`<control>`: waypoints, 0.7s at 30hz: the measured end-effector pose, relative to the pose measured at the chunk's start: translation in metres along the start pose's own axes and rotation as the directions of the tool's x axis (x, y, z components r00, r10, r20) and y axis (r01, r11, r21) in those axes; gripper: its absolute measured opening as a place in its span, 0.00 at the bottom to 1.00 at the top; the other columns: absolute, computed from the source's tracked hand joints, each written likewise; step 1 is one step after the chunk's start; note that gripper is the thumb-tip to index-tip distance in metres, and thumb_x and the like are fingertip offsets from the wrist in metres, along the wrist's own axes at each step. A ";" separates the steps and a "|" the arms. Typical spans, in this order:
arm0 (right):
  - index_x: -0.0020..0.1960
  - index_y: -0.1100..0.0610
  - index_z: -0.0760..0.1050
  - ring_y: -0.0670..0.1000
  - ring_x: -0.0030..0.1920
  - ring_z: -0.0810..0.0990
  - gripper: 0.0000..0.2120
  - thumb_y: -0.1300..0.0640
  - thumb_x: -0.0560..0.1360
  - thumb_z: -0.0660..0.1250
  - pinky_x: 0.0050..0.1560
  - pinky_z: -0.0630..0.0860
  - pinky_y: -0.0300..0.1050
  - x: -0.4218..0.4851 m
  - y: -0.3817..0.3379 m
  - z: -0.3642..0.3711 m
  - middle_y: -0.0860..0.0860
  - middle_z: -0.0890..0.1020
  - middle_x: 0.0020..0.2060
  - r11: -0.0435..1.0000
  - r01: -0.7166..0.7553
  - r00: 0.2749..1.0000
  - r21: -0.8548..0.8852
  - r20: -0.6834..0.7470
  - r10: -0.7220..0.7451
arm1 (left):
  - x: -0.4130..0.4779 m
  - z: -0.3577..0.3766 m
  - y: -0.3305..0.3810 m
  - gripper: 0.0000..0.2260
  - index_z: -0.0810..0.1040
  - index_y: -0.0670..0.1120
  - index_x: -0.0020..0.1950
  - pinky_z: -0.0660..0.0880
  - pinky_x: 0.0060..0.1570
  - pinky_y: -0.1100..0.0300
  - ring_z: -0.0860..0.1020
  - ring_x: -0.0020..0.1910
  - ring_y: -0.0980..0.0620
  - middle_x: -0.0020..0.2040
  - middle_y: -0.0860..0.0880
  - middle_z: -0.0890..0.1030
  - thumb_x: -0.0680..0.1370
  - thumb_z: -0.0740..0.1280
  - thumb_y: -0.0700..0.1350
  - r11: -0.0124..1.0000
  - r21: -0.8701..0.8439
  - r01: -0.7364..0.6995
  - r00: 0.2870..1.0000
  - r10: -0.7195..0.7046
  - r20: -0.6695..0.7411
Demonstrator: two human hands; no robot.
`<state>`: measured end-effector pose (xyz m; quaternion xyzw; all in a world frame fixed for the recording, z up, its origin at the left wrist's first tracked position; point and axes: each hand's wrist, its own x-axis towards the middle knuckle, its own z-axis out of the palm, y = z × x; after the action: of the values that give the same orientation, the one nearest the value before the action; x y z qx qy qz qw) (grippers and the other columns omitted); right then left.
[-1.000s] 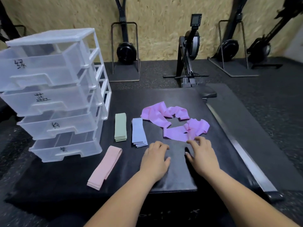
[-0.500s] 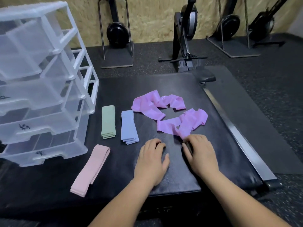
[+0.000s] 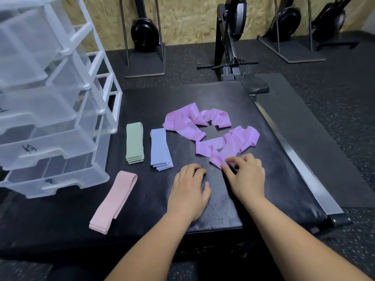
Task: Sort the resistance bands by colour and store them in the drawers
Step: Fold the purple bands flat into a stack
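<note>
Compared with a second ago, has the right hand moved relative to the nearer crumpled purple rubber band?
Yes. The right hand has edged forward onto the nearer crumpled purple rubber band, its fingers pinching the near end.

The right hand (image 3: 246, 179) has advanced to pinch the purple band (image 3: 223, 147).

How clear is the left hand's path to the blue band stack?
Likely yes, reachable: the left hand rests empty on the pad, and only bare pad lies between it and the blue band stack.
</note>
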<state>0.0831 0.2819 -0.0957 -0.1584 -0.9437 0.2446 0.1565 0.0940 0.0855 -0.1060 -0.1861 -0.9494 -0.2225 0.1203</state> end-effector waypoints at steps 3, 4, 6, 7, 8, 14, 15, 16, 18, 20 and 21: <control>0.50 0.44 0.83 0.55 0.53 0.75 0.08 0.41 0.76 0.72 0.55 0.73 0.52 -0.003 0.002 -0.001 0.46 0.78 0.48 0.998 0.002 0.999 0.065 -0.045 0.001 | 0.001 0.000 0.000 0.16 0.78 0.48 0.65 0.69 0.69 0.53 0.72 0.67 0.50 0.66 0.51 0.74 0.80 0.66 0.53 1.000 -0.003 -0.004 1.000 0.004 -0.010; 0.49 0.44 0.83 0.53 0.53 0.75 0.06 0.42 0.77 0.72 0.55 0.73 0.52 -0.004 0.002 -0.002 0.45 0.78 0.48 0.994 0.012 0.999 0.107 -0.053 -0.006 | 0.001 0.000 -0.001 0.16 0.78 0.49 0.65 0.68 0.70 0.53 0.71 0.67 0.50 0.67 0.52 0.73 0.80 0.66 0.53 1.000 -0.006 -0.008 1.000 0.008 -0.009; 0.49 0.44 0.82 0.50 0.53 0.75 0.05 0.44 0.78 0.71 0.55 0.74 0.51 -0.005 0.004 -0.005 0.42 0.80 0.47 0.977 0.033 0.997 0.208 -0.071 -0.018 | 0.002 0.000 -0.002 0.17 0.77 0.50 0.66 0.67 0.71 0.55 0.70 0.68 0.51 0.67 0.53 0.73 0.81 0.64 0.55 1.000 -0.019 -0.014 1.000 0.014 0.004; 0.49 0.45 0.82 0.48 0.53 0.76 0.05 0.45 0.79 0.71 0.55 0.74 0.50 -0.005 0.005 -0.006 0.41 0.81 0.47 0.964 0.027 0.998 0.263 -0.068 -0.009 | 0.002 -0.001 -0.003 0.17 0.77 0.50 0.66 0.67 0.71 0.55 0.70 0.68 0.52 0.67 0.54 0.73 0.81 0.64 0.56 0.999 -0.035 -0.016 1.000 0.016 0.013; 0.49 0.45 0.82 0.47 0.52 0.78 0.05 0.45 0.79 0.71 0.55 0.74 0.49 -0.004 0.006 -0.009 0.40 0.84 0.46 0.947 -0.003 0.999 0.323 -0.049 0.020 | 0.004 -0.002 -0.004 0.17 0.77 0.51 0.66 0.67 0.71 0.55 0.70 0.67 0.52 0.66 0.54 0.73 0.80 0.65 0.56 0.998 -0.059 -0.011 1.000 0.013 0.021; 0.48 0.56 0.85 0.46 0.42 0.79 0.05 0.54 0.79 0.75 0.46 0.75 0.37 0.004 0.008 -0.048 0.49 0.86 0.42 0.657 -0.221 0.975 0.720 0.173 0.139 | 0.013 -0.023 -0.007 0.16 0.77 0.53 0.67 0.72 0.68 0.52 0.73 0.64 0.55 0.63 0.57 0.74 0.80 0.69 0.54 0.947 -0.308 0.094 0.989 -0.052 0.139; 0.48 0.56 0.85 0.46 0.42 0.79 0.06 0.54 0.79 0.75 0.48 0.75 0.40 0.005 0.009 -0.055 0.50 0.86 0.42 0.650 -0.220 0.975 0.727 0.183 0.125 | 0.017 -0.029 -0.007 0.16 0.77 0.53 0.68 0.73 0.68 0.52 0.74 0.63 0.56 0.63 0.57 0.74 0.80 0.69 0.53 0.933 -0.344 0.109 0.986 -0.058 0.154; 0.48 0.56 0.85 0.46 0.41 0.79 0.06 0.53 0.79 0.75 0.49 0.75 0.43 0.005 0.008 -0.061 0.51 0.86 0.42 0.646 -0.216 0.975 0.732 0.191 0.110 | 0.021 -0.034 -0.006 0.17 0.77 0.53 0.69 0.74 0.68 0.52 0.75 0.64 0.57 0.63 0.57 0.74 0.81 0.70 0.52 0.924 -0.365 0.117 0.985 -0.061 0.162; 0.49 0.57 0.85 0.44 0.39 0.79 0.06 0.54 0.79 0.74 0.49 0.75 0.46 0.007 -0.001 -0.075 0.51 0.86 0.41 0.618 -0.209 0.976 0.758 0.204 0.079 | 0.031 -0.047 0.001 0.18 0.76 0.53 0.71 0.72 0.70 0.52 0.74 0.67 0.56 0.66 0.57 0.75 0.81 0.70 0.51 0.921 -0.376 0.098 0.988 -0.044 0.149; 0.50 0.58 0.85 0.45 0.38 0.79 0.05 0.56 0.80 0.73 0.49 0.76 0.46 0.010 -0.015 -0.091 0.49 0.85 0.40 0.582 -0.189 0.978 0.791 0.208 0.035 | 0.041 -0.063 0.013 0.18 0.77 0.52 0.72 0.70 0.72 0.53 0.73 0.71 0.56 0.69 0.57 0.76 0.82 0.69 0.51 0.915 -0.399 0.056 0.994 -0.014 0.107; 0.50 0.58 0.85 0.45 0.39 0.80 0.04 0.57 0.80 0.73 0.49 0.77 0.46 0.011 -0.022 -0.099 0.49 0.85 0.41 0.576 -0.170 0.979 0.800 0.206 0.003 | 0.047 -0.072 0.021 0.19 0.76 0.53 0.73 0.69 0.73 0.55 0.72 0.72 0.56 0.70 0.57 0.76 0.82 0.69 0.51 0.905 -0.424 0.042 0.996 -0.004 0.091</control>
<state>0.1054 0.3081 0.0005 -0.0922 -0.7278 0.6702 0.1127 0.0708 0.0836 -0.0203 -0.2063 -0.8845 -0.4172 0.0324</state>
